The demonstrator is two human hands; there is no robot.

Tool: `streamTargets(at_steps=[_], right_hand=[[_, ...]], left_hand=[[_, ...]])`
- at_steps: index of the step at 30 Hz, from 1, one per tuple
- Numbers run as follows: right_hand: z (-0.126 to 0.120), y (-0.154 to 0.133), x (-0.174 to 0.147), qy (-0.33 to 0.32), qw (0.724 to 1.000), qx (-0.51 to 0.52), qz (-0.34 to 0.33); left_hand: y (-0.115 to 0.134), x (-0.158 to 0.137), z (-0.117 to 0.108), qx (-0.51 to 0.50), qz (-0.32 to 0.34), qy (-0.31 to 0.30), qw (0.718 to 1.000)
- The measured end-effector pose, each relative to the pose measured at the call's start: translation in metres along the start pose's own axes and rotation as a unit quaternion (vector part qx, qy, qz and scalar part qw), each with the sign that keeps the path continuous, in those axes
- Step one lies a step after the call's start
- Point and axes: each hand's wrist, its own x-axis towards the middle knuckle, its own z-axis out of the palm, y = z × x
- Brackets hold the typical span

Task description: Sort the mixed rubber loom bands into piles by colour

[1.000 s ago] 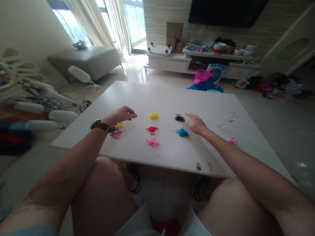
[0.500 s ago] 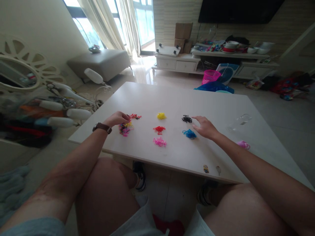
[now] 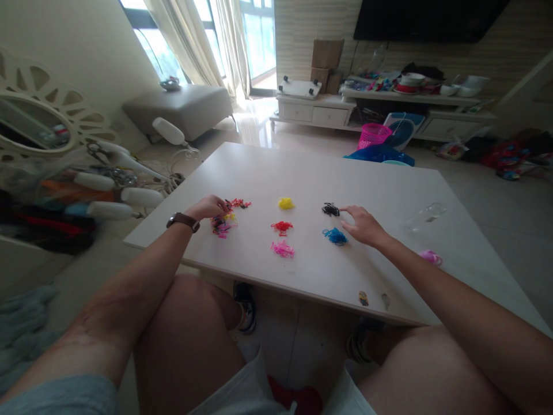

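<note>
On a white counter (image 3: 302, 173), the left hand (image 3: 211, 206) bends over a loose pile of small multicoloured loops (image 3: 221, 227) at left; whether its fingers clamp one, I cannot tell. Mid-counter lie yellow loops (image 3: 286, 203), red loops (image 3: 281, 226) and pink loops (image 3: 283, 249). The right hand (image 3: 363, 225), fingers apart, is beside black loops (image 3: 330, 209) and blue loops (image 3: 336, 236).

bright window (image 3: 258, 40) | cream curtains (image 3: 184, 43) | striped wall (image 3: 298, 23) | black television (image 3: 427, 20) | glossy floor (image 3: 259, 135) | grey bench (image 3: 181, 109) | white cabinet (image 3: 303, 113)
</note>
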Motion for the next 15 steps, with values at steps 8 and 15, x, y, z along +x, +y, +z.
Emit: streamTargets(at_steps=[8,15], right_hand=[[0.0009,0.0017,0.0005,0.001,1.000,0.007,-0.011],[0.0029,0.0034,0.0006,-0.004,1.000,0.007,-0.019]], left_hand=[[0.0041,-0.0071,-0.0071,-0.025,0.010,0.052,0.998],[0.0019,-0.0071,-0.0089,-0.039,0.026,0.067,0.997]])
